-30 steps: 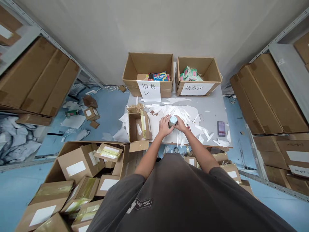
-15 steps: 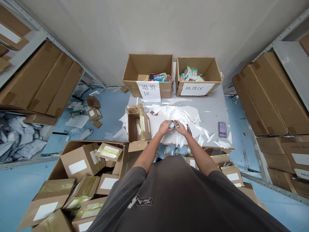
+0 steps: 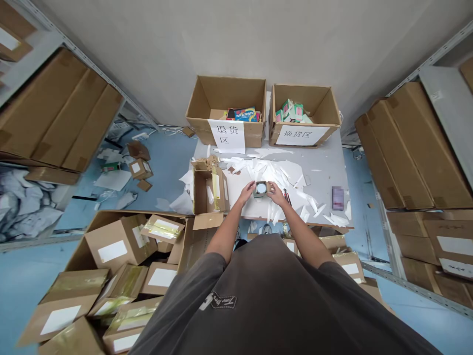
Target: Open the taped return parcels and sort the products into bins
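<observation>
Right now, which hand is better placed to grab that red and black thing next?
The right hand, I think: the red and black thing lies beside its wrist. The left hand is farther, beyond the small item with the pale blue top.

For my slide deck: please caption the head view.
Both hands beside a small pale-topped item on a table littered with white scraps.

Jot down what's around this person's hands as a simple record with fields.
Left hand: at the left of the small box
Right hand: at its right side
Box contents: pale round item
Farther left: open carton
Table: white paper scraps, blurred purple item
Far side: left labelled carton with colourful packages; right labelled carton with green-and-white packs
</observation>
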A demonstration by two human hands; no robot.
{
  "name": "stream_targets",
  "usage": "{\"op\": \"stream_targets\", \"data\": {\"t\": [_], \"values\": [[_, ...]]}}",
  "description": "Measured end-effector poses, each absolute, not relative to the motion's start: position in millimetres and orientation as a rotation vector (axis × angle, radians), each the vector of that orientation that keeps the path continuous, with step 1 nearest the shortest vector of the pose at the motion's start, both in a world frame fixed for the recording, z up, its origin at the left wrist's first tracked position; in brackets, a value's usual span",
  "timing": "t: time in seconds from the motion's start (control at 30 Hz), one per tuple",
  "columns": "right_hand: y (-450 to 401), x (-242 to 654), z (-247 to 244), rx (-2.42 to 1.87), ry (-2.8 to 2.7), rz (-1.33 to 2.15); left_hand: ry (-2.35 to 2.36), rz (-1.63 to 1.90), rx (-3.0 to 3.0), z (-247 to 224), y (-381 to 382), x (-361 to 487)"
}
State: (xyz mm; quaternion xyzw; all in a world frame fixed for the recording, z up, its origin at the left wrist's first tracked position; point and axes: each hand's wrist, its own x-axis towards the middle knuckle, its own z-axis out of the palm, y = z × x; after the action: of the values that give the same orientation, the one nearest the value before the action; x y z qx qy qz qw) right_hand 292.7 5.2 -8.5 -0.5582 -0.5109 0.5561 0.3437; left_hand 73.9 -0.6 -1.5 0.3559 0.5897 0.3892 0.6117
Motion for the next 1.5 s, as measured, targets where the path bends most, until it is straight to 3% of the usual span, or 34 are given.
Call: {"op": "stream_targets", "data": {"t": [0.27, 0.6, 0.9, 1.1, 1.23, 1.5], "values": [[4, 293, -7, -1.439, -1.086, 1.461, 1.385, 0.952, 0.851, -22, -1, 90], [-1, 296, -14, -1.538, -1.935, 1.204, 1.298, 0.921, 1.018, -14, -6, 80], [57, 265, 1, -1.635, -1.183, 1.379, 1.306, 0.771, 1.391, -11, -4, 71], [60, 281, 1, -1.411, -1.558, 1.772, 1.296, 0.740, 1.346, -14, -5, 66], [26, 305, -9, -1.365, -1.669, 1.671, 1.263, 0.740, 1.243, -16, -7, 63], [17, 275, -66, -1.353, -1.352, 1.668, 1.246, 0.809, 1.208, -38, 4, 64]]}}
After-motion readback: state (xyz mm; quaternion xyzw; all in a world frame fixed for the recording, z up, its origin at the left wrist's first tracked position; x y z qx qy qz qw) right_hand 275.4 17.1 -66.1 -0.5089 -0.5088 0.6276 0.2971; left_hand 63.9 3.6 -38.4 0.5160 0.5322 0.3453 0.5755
